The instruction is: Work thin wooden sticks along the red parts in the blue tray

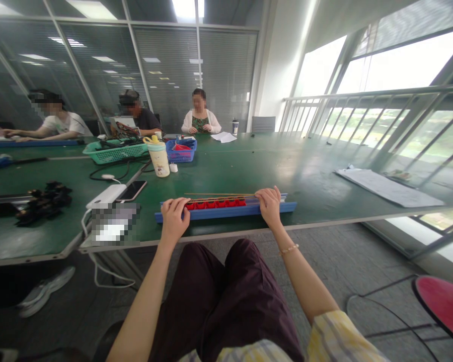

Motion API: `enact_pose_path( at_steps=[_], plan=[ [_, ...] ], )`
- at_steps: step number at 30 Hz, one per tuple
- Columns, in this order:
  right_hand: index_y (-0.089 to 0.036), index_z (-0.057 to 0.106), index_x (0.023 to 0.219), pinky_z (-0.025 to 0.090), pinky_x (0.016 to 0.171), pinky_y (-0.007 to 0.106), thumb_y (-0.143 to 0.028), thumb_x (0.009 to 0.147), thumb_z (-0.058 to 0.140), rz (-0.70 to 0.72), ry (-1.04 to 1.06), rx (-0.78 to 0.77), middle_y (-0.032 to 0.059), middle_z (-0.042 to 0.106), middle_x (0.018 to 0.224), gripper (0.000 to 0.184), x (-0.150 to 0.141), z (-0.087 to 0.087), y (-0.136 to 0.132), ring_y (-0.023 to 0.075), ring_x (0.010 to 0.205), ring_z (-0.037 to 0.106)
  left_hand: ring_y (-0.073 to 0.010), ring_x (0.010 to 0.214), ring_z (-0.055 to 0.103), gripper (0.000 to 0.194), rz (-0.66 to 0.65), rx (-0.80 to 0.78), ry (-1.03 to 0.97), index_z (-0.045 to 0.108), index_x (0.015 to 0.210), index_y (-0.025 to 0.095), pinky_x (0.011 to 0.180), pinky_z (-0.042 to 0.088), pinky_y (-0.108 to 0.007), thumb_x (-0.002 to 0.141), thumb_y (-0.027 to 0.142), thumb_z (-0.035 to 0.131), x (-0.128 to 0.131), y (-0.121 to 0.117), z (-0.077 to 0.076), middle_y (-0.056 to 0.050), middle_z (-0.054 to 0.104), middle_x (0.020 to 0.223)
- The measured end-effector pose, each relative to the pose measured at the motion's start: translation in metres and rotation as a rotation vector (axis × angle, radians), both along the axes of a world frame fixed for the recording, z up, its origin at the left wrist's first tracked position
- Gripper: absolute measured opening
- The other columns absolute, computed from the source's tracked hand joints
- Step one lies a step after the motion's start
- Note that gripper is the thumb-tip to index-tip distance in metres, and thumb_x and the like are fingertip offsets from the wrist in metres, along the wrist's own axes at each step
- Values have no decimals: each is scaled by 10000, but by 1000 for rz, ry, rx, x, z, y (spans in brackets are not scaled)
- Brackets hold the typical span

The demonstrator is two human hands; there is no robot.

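Note:
On the table's near edge lies a long blue channel (226, 212) with a row of several red pieces (215, 203) inside it. Thin tan rods (221, 195) run lengthwise above the red pieces. My left hand (174, 216) is at the channel's left end, fingers curled over the rods' left part. At the right, my right hand (269, 205) closes its fingertips around the rods' other end, with one finger raised. The exact grip of both hands is partly hidden by the fingers.
Left of the channel are a phone (132, 191), a white power bank (106, 195) with cables and a cream cup (159, 160). Behind stand a green basket (115, 152) and a blue basket (181, 154). A clipboard (388, 186) lies right. Several people sit across the tables.

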State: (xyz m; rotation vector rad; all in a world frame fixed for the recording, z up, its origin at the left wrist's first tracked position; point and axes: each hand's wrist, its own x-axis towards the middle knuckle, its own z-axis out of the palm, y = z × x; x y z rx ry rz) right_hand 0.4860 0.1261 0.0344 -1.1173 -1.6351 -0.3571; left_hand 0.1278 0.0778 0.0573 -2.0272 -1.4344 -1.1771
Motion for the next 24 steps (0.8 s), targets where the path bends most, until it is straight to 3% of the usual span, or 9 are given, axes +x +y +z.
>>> enact_pose_path(
  at_steps=[15,24],
  plan=[
    [-250,672,857,284,1128,430,-296,989,470,-9,-3,-35,12,732,940,246,1,-1,0,190,946,630,-284,1123,489,345,-15,-1,0,668,1202,218,995,384,-436,910,205,484,-1,2,-2,-75,694,1169],
    [-250,675,856,245,1165,450,-297,989,466,-4,25,-9,12,730,944,252,0,2,-2,191,962,625,-282,1120,483,339,-23,-12,-15,685,1175,214,989,387,-444,909,203,474,1,0,0,-74,703,1157]
  ],
)
